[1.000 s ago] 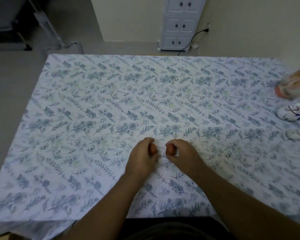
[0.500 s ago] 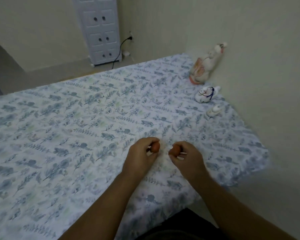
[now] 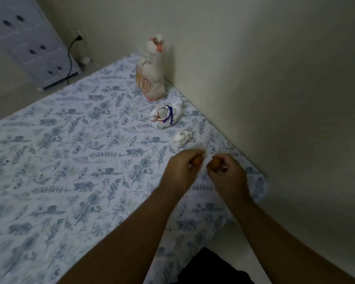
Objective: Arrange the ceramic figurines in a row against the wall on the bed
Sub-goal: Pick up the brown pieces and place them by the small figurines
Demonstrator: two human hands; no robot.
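Note:
Three white ceramic figurines stand in a line by the wall on the bed (image 3: 70,160): a tall one with pink flowers (image 3: 152,78), a middle one with a blue cord (image 3: 165,116), and a tiny one (image 3: 182,137). My left hand (image 3: 182,171) is shut on a small orange-brown figurine (image 3: 197,161). A second orange-brown figurine (image 3: 215,163) sits gripped in my right hand (image 3: 228,177). Both hands hover just in front of the tiny white figurine, close to the wall. Fingers hide most of each brown piece.
The beige wall (image 3: 275,99) runs along the bed's right side. A white drawer unit (image 3: 29,44) with a black cable (image 3: 70,58) stands on the floor beyond the far edge. The bed's near corner lies right of my right hand.
The view has swung right toward the wall, and both hands have carried their brown figurines toward the row, now just short of the tiny white one.

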